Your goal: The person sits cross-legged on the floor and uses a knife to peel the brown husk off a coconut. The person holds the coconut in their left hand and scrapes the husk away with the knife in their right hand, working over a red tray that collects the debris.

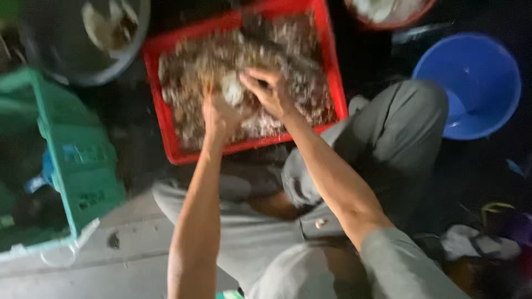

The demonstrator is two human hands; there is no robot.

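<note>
Pale lump (231,88): whitish, rounded, blurred by motion; kind not resolvable. It sits between the two hands, above the middle of the red crate (163,105), touching or just over the heap.

Left hand (219,113): comes in from the near side, fingers curled up against the lump's lower left. Grip appears closed on the lump, though blur hides the fingertips.

Right hand (269,91): arrives from the right, fingers bent down onto the lump's right edge and onto the heap. Whether it pinches the lump or only presses against it, I cannot tell.

Heap (299,61): brown and whitish mixed bits fill the crate almost wall to wall. Individual pieces not distinguishable.

Progress, as a judgement: the crate is full and only one piece is in hand, so most of the heap looks unhandled. Pale matter lies in the grey basin (66,61) at far left and in a round tub (388,14) at the far right edge; whether it came from this crate is not shown.

Surroundings: blue basin (471,83) to the right, inside looks bare. Green crate (83,166) to the left, dark objects inside, unclear. The person squats in grey trousers (388,133), knees just near of the red crate.

Surface: no table; everything stands on the floor (111,260), pale boards or slabs at near left, dark and possibly wet further off. Dim light, small clutter at near right.
</note>
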